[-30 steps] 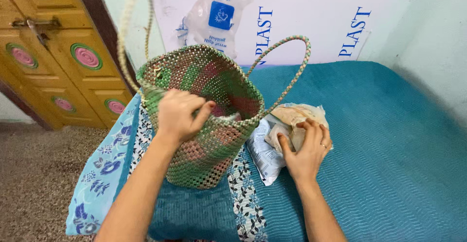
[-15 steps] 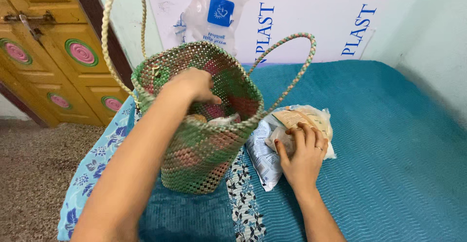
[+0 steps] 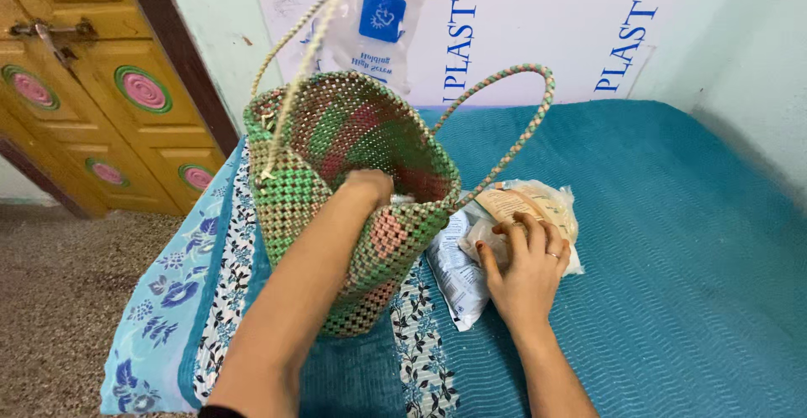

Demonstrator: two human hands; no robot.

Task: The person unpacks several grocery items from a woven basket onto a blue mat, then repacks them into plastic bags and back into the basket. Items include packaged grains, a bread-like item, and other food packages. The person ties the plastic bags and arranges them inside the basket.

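Packing stage at a woven basket (image 3: pixel 353 208) standing upright on a teal bedcover (image 3: pixel 672 241). The person's left hand (image 3: pixel 370 184) is plunged through the basket's mouth, its fingers hidden inside, so whether it grips anything cannot be told. The right hand (image 3: pixel 525 271) lies flat, fingers spread and closed on nothing, atop a clear packet of brownish goods (image 3: pixel 538 208) just beside the basket; a white pouch (image 3: pixel 458 271) lies partly beneath. By appearance, the next move calls for curling the right fingers around the packet and lifting it clear of the looped handle (image 3: pixel 513 132).
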